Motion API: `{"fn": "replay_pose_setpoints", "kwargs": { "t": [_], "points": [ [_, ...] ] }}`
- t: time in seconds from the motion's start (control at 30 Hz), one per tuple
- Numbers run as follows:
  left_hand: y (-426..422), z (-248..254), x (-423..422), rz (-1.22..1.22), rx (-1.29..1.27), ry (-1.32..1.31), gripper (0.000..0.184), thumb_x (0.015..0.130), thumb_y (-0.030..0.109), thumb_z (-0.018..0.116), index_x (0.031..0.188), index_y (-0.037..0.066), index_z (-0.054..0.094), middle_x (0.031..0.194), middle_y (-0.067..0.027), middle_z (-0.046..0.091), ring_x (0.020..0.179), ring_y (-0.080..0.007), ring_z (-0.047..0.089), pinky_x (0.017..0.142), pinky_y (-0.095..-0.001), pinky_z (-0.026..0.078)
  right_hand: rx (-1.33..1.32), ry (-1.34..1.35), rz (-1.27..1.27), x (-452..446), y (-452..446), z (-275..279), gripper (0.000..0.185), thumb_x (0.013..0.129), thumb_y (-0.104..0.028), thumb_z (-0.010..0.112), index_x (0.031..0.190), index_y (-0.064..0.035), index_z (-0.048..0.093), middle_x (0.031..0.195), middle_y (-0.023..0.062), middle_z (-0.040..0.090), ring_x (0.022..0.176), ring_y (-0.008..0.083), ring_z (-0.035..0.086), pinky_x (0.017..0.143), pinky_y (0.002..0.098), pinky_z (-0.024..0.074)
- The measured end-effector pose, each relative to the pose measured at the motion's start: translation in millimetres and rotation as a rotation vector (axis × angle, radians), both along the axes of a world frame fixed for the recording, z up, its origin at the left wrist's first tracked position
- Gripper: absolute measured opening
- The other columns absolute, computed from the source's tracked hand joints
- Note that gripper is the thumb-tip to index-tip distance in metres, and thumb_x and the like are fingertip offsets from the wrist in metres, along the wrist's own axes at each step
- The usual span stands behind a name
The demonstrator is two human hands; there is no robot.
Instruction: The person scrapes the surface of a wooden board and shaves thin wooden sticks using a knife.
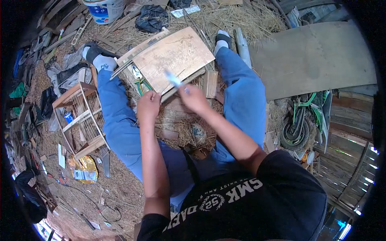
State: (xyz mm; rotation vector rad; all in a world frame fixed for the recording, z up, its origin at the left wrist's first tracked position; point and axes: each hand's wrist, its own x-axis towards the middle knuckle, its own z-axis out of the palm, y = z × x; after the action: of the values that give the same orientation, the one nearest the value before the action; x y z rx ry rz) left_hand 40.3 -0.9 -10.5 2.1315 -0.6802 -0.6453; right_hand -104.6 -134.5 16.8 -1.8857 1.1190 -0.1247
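A pale wooden board (pixel 173 52) lies between my legs on a low wooden support. My left hand (pixel 148 105) is closed at the board's near edge, pinching the end of a thin pale stick (pixel 173 82) that runs up over the board. Just to the right, my right hand (pixel 194 98) is closed around a whitish-blue tool (pixel 172 78), smeared by motion; it looks like a knife, but its shape is unclear. Its tip is over the board, close to the stick. Green-handled pliers (pixel 138 79) lie at the board's left side, beside several thin rods (pixel 122 69).
At left stands a wooden frame with thin bars (pixel 82 120), cage-like. A white-and-blue bucket (pixel 105 10) and a black plastic bag (pixel 151 18) are beyond the board. A large flat sheet (pixel 317 56) and a green motorbike (pixel 299 120) are at right. Straw and scraps litter the ground.
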Motion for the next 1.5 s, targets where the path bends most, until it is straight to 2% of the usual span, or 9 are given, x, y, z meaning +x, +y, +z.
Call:
{"fn": "replay_pose_setpoints", "kwargs": {
  "t": [0.3, 0.47, 0.6, 0.8, 0.93, 1.1, 1.2, 1.3, 1.5],
  "points": [
    [-2.6, -2.9, 0.9, -0.010, 0.106, -0.010, 0.031, 0.091, 0.030, 0.068, 0.078, 0.002, 0.063, 0.071, -0.0181, 0.063, 0.067, -0.0379, 0.062, 0.063, -0.0466, 0.047, -0.139, -0.040, 0.248, -1.5, 13.3, -18.8, 0.040, 0.102, -0.037, 0.054, 0.091, -0.0017, 0.070, 0.083, 0.0242, 0.069, 0.078, 0.0427, 0.067, 0.072, 0.0491, 0.0522],
    [-1.5, 0.7, -3.5, 0.015, 0.071, -0.086, 0.030, 0.091, 0.030, 0.068, 0.081, 0.002, 0.063, 0.074, -0.0187, 0.064, 0.068, -0.0390, 0.062, 0.063, -0.0473, 0.047, -0.113, -0.025, -0.056, 1.1, -15.3, -19.3, 0.044, 0.102, -0.039, 0.052, 0.090, -0.0012, 0.070, 0.083, 0.0234, 0.070, 0.079, 0.0439, 0.068, 0.073, 0.0500, 0.0533],
    [-2.8, 1.6, -2.1, -0.008, 0.109, -0.082, 0.030, 0.091, 0.030, 0.068, 0.082, 0.002, 0.063, 0.074, -0.0185, 0.064, 0.069, -0.0389, 0.063, 0.064, -0.0471, 0.047, 0.016, 0.064, 0.222, -0.5, 9.9, -5.6, 0.043, 0.101, -0.040, 0.055, 0.104, -0.0013, 0.073, 0.090, 0.0267, 0.069, 0.083, 0.0435, 0.067, 0.076, 0.0497, 0.0528],
    [-2.1, 1.0, -4.2, 0.010, 0.066, -0.069, 0.029, 0.092, 0.030, 0.067, 0.083, 0.002, 0.063, 0.074, -0.0186, 0.065, 0.070, -0.0389, 0.063, 0.064, -0.0473, 0.047, -0.051, 0.021, -0.082, -1.7, -42.6, -23.9, 0.047, 0.102, -0.042, 0.052, 0.092, 0.0013, 0.070, 0.081, 0.0256, 0.069, 0.079, 0.0428, 0.069, 0.071, 0.0487, 0.0524],
    [-4.9, 2.2, -3.3, 0.002, 0.112, -0.067, 0.030, 0.093, 0.030, 0.066, 0.082, 0.002, 0.063, 0.076, -0.0193, 0.066, 0.071, -0.0399, 0.063, 0.065, -0.0483, 0.047, -0.118, -0.032, 0.222, -4.8, 13.2, -16.1, 0.041, 0.101, -0.038, 0.052, 0.098, -0.0029, 0.073, 0.086, 0.0268, 0.069, 0.081, 0.0451, 0.068, 0.075, 0.0509, 0.0541],
    [-1.6, 6.4, -11.7, 0.008, 0.082, -0.155, 0.029, 0.093, 0.029, 0.065, 0.083, 0.002, 0.063, 0.078, -0.0197, 0.066, 0.071, -0.0417, 0.062, 0.065, -0.0488, 0.047, -0.283, 0.009, -0.119, -11.7, -61.1, -26.3, 0.044, 0.101, -0.040, 0.053, 0.100, -0.0014, 0.074, 0.092, 0.0253, 0.072, 0.083, 0.0425, 0.070, 0.077, 0.0499, 0.0538],
    [0.6, 33.5, -24.4, 0.025, 0.055, -0.280, 0.035, 0.095, 0.030, 0.065, 0.076, 0.002, 0.059, 0.067, -0.0152, 0.062, 0.062, -0.0292, 0.062, 0.062, -0.0407, 0.047, -0.205, -0.214, -0.254, -23.5, -94.9, -26.4, 0.042, 0.102, -0.040, 0.055, 0.093, -0.0017, 0.069, 0.075, 0.0151, 0.065, 0.062, 0.0301, 0.061, 0.060, 0.0438, 0.0466],
    [6.7, 56.6, -33.8, 0.005, -0.250, 0.162, 0.030, 0.100, 0.025, 0.064, 0.079, 0.003, 0.062, 0.064, -0.0008, 0.058, 0.056, -0.0083, 0.050, 0.053, -0.0287, 0.039, 0.175, -0.406, -0.307, -32.7, -80.0, 35.4, 0.034, 0.104, -0.036, 0.057, 0.091, -0.0053, 0.061, 0.061, -0.0002, 0.050, 0.043, 0.0117, 0.043, 0.041, 0.0320, 0.0344],
    [22.9, 142.5, -85.6, -0.090, -0.481, 0.414, 0.021, 0.104, 0.019, 0.060, 0.088, 0.005, 0.063, 0.068, 0.0044, 0.055, 0.059, -0.0040, 0.044, 0.054, -0.0226, 0.032, 0.480, -0.747, -0.150, -65.8, -42.4, 153.5, 0.025, 0.102, -0.028, 0.064, 0.110, -0.0045, 0.064, 0.061, -0.0078, 0.042, 0.042, 0.0030, 0.034, 0.038, 0.0234, 0.0298]
  ]
}}
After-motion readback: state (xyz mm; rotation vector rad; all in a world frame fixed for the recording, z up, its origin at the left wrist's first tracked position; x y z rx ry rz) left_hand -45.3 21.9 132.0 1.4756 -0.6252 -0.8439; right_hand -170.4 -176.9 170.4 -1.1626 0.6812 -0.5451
